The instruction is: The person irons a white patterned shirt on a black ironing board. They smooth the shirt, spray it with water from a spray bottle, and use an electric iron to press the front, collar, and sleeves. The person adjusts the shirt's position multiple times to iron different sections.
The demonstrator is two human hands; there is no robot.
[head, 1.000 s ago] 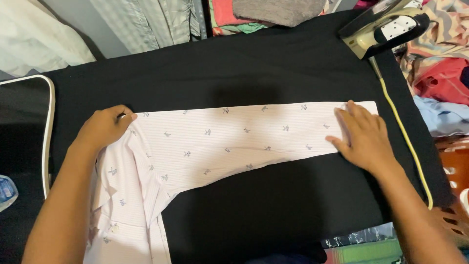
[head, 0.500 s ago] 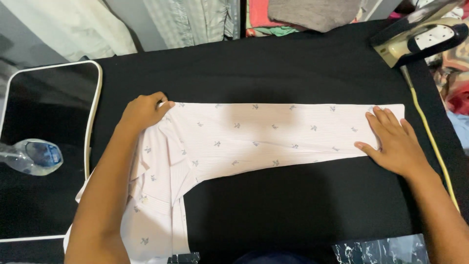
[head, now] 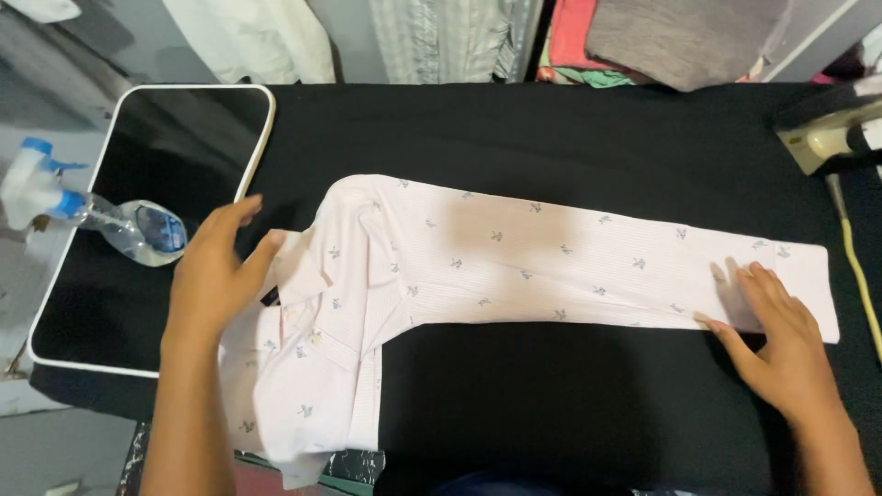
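A pale pink shirt (head: 514, 266) with a small scattered print lies spread on the black-covered bench (head: 570, 129), its long part stretched sideways and its other end hanging over the near edge. The left hand (head: 216, 276) rests at the collar end of the shirt, fingers (head: 241, 213) spread open and gripping nothing, the thumb tip just touching the cloth. The right hand (head: 776, 331) lies flat on the far end of the shirt, fingers (head: 746, 287) stretched out and slightly apart, pressing the fabric down without clutching it.

Just beyond the left fingers, out toward the side, a clear plastic spray bottle (head: 119, 225) with a blue and white nozzle lies on a dark tray with a white rim (head: 257, 156). Well beyond the right fingers, at the far corner of the bench, stands an iron (head: 827, 138), and its yellow cord (head: 859, 276) runs down the bench edge just beside the right hand. Folded and hanging clothes (head: 643, 37) sit past the far edge of the bench.
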